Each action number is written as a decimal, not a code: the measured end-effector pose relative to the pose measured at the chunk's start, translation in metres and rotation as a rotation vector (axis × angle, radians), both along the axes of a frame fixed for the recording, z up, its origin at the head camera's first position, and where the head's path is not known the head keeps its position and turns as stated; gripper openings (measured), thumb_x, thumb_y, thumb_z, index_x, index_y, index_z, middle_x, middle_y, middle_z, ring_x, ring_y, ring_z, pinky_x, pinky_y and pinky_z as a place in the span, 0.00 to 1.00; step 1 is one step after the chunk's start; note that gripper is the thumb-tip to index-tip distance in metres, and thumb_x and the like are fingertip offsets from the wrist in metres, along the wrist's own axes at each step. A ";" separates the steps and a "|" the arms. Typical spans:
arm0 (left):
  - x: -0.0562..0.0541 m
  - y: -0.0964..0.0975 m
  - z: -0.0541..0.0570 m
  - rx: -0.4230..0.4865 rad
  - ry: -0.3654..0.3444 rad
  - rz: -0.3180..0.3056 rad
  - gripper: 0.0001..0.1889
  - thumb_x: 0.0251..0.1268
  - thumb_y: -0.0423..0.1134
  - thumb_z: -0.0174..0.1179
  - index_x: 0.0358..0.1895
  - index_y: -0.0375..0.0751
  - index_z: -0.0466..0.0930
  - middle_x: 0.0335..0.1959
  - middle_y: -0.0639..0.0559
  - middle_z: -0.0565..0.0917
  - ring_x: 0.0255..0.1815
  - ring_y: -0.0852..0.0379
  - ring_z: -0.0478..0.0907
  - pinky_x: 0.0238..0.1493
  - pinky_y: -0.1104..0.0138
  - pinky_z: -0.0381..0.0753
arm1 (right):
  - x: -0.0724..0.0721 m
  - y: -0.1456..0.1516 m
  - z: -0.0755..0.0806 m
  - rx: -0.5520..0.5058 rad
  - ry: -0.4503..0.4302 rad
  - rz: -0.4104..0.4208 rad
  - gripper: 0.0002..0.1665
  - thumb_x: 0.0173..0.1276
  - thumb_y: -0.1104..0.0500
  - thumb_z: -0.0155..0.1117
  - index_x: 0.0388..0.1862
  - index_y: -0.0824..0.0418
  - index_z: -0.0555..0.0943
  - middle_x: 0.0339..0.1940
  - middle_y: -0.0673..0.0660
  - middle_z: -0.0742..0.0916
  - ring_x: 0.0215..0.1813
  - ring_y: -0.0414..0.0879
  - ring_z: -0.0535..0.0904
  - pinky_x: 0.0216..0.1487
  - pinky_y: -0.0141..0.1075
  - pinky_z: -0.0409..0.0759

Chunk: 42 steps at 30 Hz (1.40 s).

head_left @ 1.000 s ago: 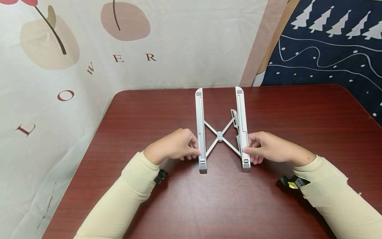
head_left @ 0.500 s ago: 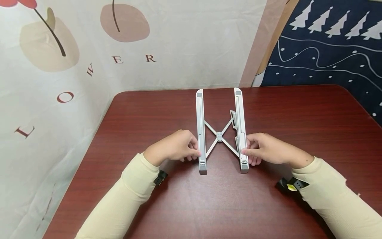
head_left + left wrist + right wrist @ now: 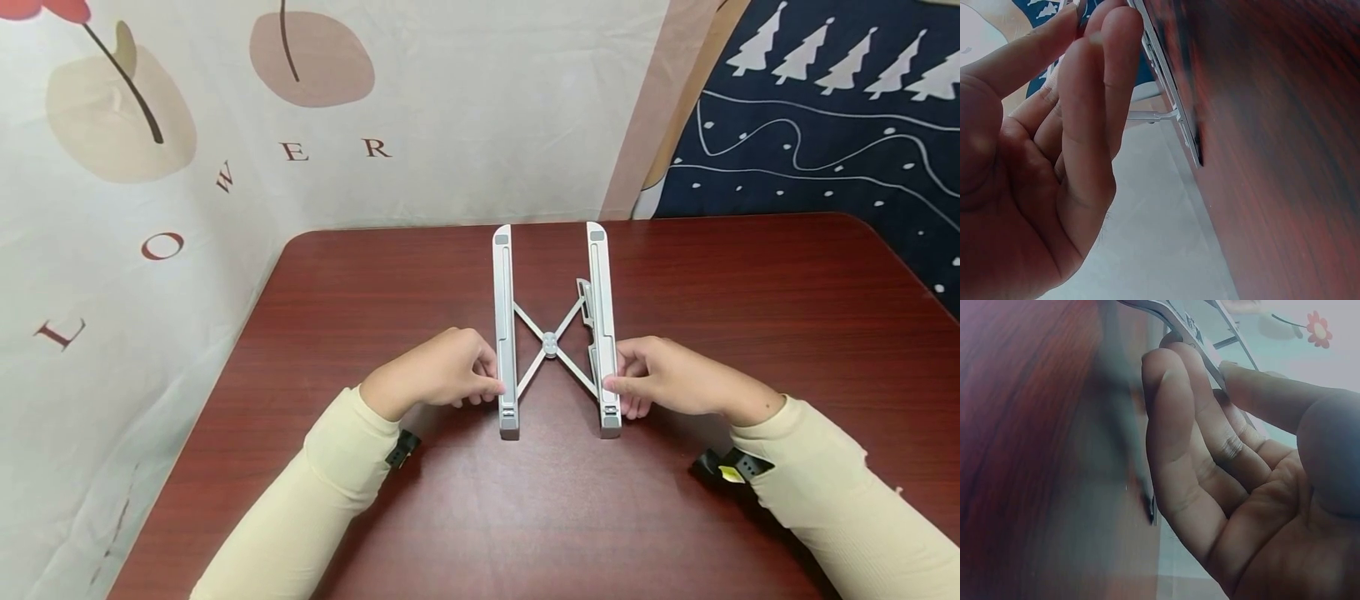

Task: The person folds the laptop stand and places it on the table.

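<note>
Left sleeve point(image 3: 300, 508) and right sleeve point(image 3: 832, 492) cut by the head view's border, as is the near side of the counter point(image 3: 555, 517). Right grip point(image 3: 663, 375): partly hidden behind the right rail point(image 3: 602, 325) of the metal stand point(image 3: 551, 345); same rail covers some of an inner leg point(image 3: 587, 304). Near-end fittings point(image 3: 508, 412) too small for me to read. Both wrist views crop the stand at top.

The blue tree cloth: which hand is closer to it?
Right. The right hand holds the stand's right bar, in front of the cloth, toward its left; the left hand holds the left bar, farther left.
</note>
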<state>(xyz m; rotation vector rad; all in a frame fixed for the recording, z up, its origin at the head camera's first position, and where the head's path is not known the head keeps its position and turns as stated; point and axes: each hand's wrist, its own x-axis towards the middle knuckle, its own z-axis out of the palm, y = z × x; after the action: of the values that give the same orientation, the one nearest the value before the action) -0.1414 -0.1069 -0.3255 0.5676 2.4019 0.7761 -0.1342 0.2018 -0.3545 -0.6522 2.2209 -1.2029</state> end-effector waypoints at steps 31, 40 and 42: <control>0.003 0.005 0.001 -0.005 -0.012 0.034 0.11 0.65 0.39 0.68 0.24 0.45 0.83 0.22 0.49 0.87 0.17 0.59 0.80 0.21 0.67 0.82 | 0.005 -0.004 0.004 -0.013 -0.001 -0.007 0.10 0.71 0.63 0.64 0.34 0.68 0.74 0.21 0.56 0.86 0.23 0.42 0.83 0.26 0.40 0.84; 0.004 0.006 0.002 -0.002 -0.011 0.036 0.11 0.65 0.39 0.68 0.23 0.44 0.83 0.22 0.49 0.87 0.16 0.59 0.80 0.21 0.67 0.82 | 0.006 -0.006 0.003 -0.023 -0.009 -0.010 0.10 0.71 0.63 0.64 0.35 0.69 0.74 0.22 0.57 0.87 0.23 0.43 0.83 0.25 0.40 0.84; 0.004 0.007 0.002 -0.002 -0.009 0.034 0.11 0.65 0.40 0.68 0.23 0.44 0.83 0.22 0.50 0.87 0.16 0.60 0.79 0.21 0.67 0.82 | 0.007 -0.007 0.003 -0.024 -0.008 -0.009 0.10 0.71 0.63 0.63 0.35 0.69 0.74 0.22 0.56 0.87 0.23 0.43 0.83 0.25 0.40 0.84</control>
<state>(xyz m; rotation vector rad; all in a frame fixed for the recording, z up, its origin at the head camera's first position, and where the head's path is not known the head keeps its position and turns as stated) -0.1369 -0.1002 -0.3234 0.5224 2.4098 0.7894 -0.1275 0.1951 -0.3516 -0.6470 2.2085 -1.2359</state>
